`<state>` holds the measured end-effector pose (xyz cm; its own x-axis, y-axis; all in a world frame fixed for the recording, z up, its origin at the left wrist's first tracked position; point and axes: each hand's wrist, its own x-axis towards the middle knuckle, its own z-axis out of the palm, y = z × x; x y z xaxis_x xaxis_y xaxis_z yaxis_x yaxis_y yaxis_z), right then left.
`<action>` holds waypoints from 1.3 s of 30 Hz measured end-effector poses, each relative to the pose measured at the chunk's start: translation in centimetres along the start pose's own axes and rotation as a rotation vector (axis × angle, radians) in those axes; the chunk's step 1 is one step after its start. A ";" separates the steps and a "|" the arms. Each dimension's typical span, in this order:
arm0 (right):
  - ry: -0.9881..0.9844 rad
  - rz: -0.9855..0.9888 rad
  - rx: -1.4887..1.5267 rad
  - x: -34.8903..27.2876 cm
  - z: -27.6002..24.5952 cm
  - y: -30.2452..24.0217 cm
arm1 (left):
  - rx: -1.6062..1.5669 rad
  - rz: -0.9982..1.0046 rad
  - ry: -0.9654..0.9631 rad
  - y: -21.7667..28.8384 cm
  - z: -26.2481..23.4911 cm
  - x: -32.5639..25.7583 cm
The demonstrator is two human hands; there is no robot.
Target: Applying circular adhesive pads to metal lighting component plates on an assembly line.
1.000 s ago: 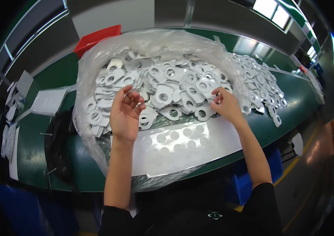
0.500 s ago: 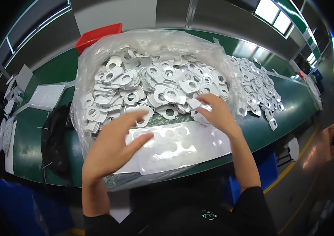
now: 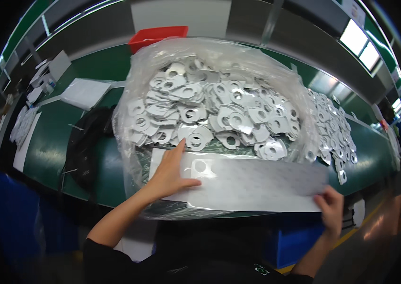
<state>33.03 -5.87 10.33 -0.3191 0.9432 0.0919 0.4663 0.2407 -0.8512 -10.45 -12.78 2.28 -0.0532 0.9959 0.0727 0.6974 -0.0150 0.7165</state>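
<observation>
Holding a long white sheet (image 3: 252, 184) flat at the near edge of a green table (image 3: 49, 146).

The sheet is pressed down at its left end by the left hand (image 3: 172, 173), fingers spread and flat, and its right corner is pinched by the right hand (image 3: 330, 208); the hands are kept well apart. Round holes are seen in the sheet just beside the left hand. Behind it, a heap of white holed parts (image 3: 210, 109) is held in a clear plastic bag (image 3: 129, 123). More such parts (image 3: 335, 137) are spread on the table to the right. A black bag (image 3: 84, 142) lies to the left, a red bin (image 3: 155, 35) behind.
</observation>
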 end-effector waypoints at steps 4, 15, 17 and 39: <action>0.159 -0.435 0.177 0.8 -1.9 -0.5 | -0.660 0.041 -0.090 1.1 -1.2 0.2; 0.060 -0.009 0.327 4.5 5.4 1.0 | -0.497 0.235 1.998 -15.3 -29.8 -21.7; 0.008 0.039 0.342 5.0 6.5 1.4 | -0.148 -0.350 2.509 -20.0 -29.7 -31.1; -0.041 0.083 -0.191 4.8 10.2 0.3 | 0.401 -1.949 1.583 -33.5 -9.9 -43.1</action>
<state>23.23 -3.58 5.22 -0.3044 0.9525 0.0016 0.6389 0.2054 -0.7414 -38.54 -56.07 -18.01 -0.5433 -0.8244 0.1587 -0.6744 0.5411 0.5023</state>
